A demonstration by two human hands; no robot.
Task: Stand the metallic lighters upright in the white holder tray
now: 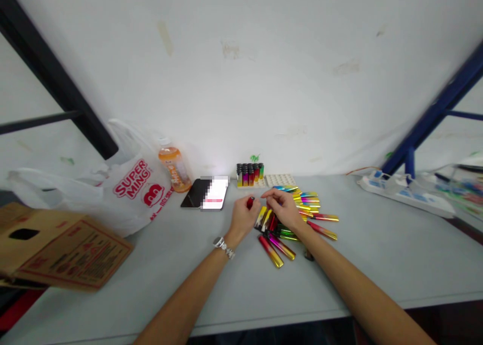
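My left hand (244,215), with a watch (219,242) on its wrist, is closed around a small red object (250,201). Just to its right, my right hand (282,207) is bent over the table, its fingertips near the left hand; whether they pinch anything is too small to tell. Shiny multicoloured metallic sleeves (325,217) lie spread beside and beneath the right hand. Several lighters (261,217) lie between the hands. Behind them, a group of black-topped coloured lighters (251,174) stands upright in a pale holder, next to a bare perforated block (279,180).
On the grey table (211,294) a tablet (206,192) lies behind the left hand. An orange drink bottle (174,166), a white plastic bag (132,194) and a cardboard box (68,249) stand at the left. A power strip (405,194) lies at the right.
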